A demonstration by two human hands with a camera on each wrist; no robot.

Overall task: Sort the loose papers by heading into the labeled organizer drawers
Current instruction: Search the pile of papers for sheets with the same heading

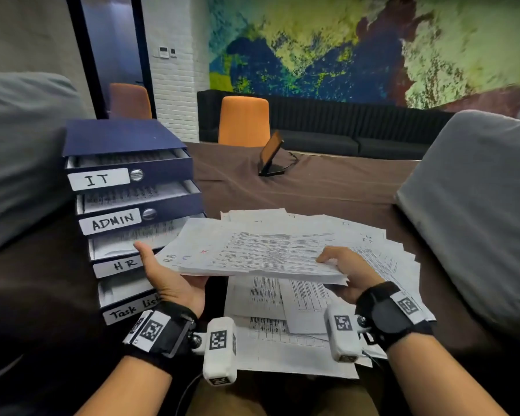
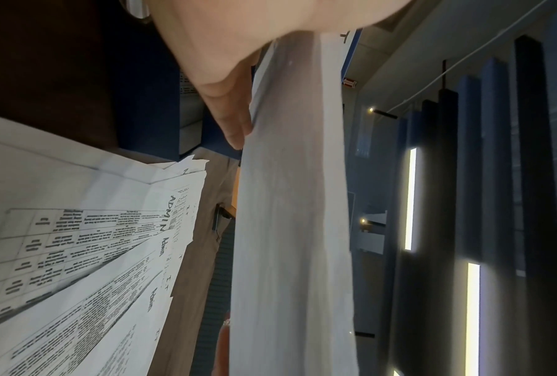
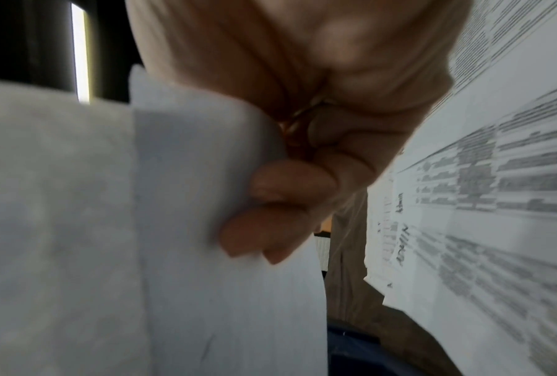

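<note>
I hold a stack of papers (image 1: 252,250) (image 2: 293,229) (image 3: 206,305) level above the table, its near-left corner marked "HR". My left hand (image 1: 168,280) (image 2: 226,63) lies palm up beneath its left end, fingers straight under it, thumb standing off the edge. My right hand (image 1: 348,271) (image 3: 287,190) pinches the right end, thumb on top and fingers curled below. The blue organizer (image 1: 117,139) stands to the left with its drawers pulled partly out, labelled IT (image 1: 98,179), ADMIN (image 1: 111,222), HR (image 1: 123,264) and Task list (image 1: 129,310). Loose papers (image 1: 282,340) (image 2: 78,254) (image 3: 495,203) lie fanned on the table below.
A brown cloth (image 1: 327,187) covers the table. Grey cushions rise at the left (image 1: 18,145) and right (image 1: 478,205). A small screen on a stand (image 1: 272,157) sits at the far middle, with an orange chair (image 1: 243,120) behind it.
</note>
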